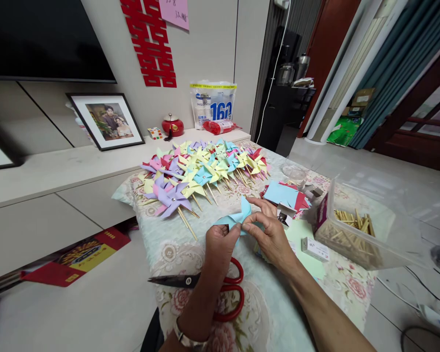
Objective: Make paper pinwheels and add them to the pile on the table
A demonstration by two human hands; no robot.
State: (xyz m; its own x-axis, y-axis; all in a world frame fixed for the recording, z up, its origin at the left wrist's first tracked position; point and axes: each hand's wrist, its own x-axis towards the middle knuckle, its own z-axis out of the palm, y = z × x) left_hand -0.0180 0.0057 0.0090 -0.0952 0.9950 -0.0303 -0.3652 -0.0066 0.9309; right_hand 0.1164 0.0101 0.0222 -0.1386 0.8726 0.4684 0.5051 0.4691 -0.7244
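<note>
Blue paper pinwheel [238, 218] being held just above floral tablecloth [176, 244], between both hands. Left hand [220, 244] pinching near-left edge, right hand [269, 234] pinching centre, fingers closed on paper. Judging: keeping folded tips stacked at centre, gripping lightly, avoiding creases. Red scissors [220, 288] lying under wrists. Finished pinwheels [205, 171] behind, stick box [352, 234] right.

Red-handled scissors [220, 288] on the floral surface [264, 313], finished pinwheels [201, 171] heaped behind, clear box of wooden sticks [355, 230], framed photo [106, 120], red teapot [172, 125]
</note>
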